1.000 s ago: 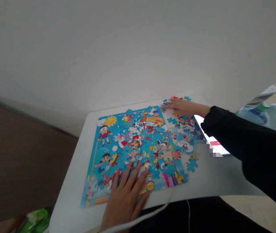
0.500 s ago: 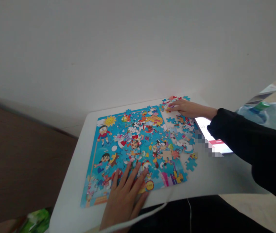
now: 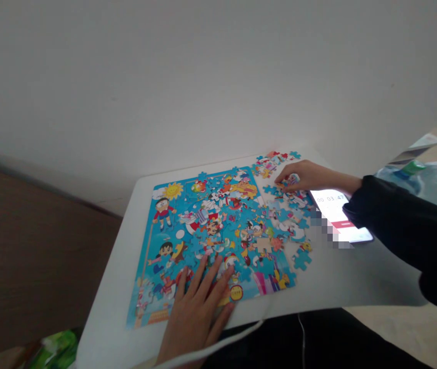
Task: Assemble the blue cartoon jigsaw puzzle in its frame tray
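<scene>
A cartoon jigsaw puzzle (image 3: 147,256) with a blue background lies on a white table (image 3: 111,277). My left hand (image 3: 199,302) rests flat on its lower edge, fingers spread. Over the loose puzzle pieces (image 3: 285,218) to the right of the board, my right hand (image 3: 305,175) has its thumb and fingers curled in a pinch, seemingly on a puzzle piece (image 3: 281,186). The fingers partly hide what is between them. Several more pieces form a small pile (image 3: 270,161) near the wall, just beyond that hand.
A phone (image 3: 332,205) showing a running timer lies under my right wrist. A white cable (image 3: 218,348) crosses in front of my left wrist. The wall (image 3: 203,92) borders the table's far side. Clear plastic bottles (image 3: 422,182) stand at the right, and a brown wooden panel (image 3: 37,256) at the left.
My right hand has moved from the far pile toward me and slightly right, its fingers now curled together over nearer pieces. More of the phone screen shows. My left hand has stayed in place.
</scene>
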### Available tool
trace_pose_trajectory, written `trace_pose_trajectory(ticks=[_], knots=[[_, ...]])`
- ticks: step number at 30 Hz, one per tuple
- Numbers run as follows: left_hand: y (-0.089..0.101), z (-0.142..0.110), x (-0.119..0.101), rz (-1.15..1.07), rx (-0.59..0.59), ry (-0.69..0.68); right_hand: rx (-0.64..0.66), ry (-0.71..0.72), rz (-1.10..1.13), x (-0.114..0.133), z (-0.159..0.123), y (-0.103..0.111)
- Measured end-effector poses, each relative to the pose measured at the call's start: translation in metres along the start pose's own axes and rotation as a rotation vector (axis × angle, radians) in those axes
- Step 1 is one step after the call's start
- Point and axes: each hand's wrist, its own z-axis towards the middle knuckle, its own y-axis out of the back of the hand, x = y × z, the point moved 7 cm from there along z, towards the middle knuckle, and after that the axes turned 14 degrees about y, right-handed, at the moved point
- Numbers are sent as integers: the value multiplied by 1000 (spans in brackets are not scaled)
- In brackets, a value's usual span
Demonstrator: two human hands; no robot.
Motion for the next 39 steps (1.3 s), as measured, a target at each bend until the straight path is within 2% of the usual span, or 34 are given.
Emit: trace_pose_trajectory(ticks=[4,7,12,16,19,22,32,34,39], knots=[[-1,0,0,-3,-6,-2,2,-37,125,-5,12,-3],[0,-1,0,7,-18,-8,19,-71,132,-8,20,-5],[1,0,-1,28,-20,-8,-31,36,65,-5,30,-1],[1,0,-2,34,-36,-20,-62,37,-23,-5,20,8],[0,0,-1,34,-30,-22,31,21,-46,-4,7,5],[-1,-1,0,31,-18,-16,89,78,-45,1,-1,-2],[0,-1,-1,45,-27,-22,20,162,-157,-3,15,-5],[0,0,-1,45,-30,-25,15,123,-155,-8,13,1],[-2,1,-1,46,-34,-29,77,-76,-133,-23,-8,13]])
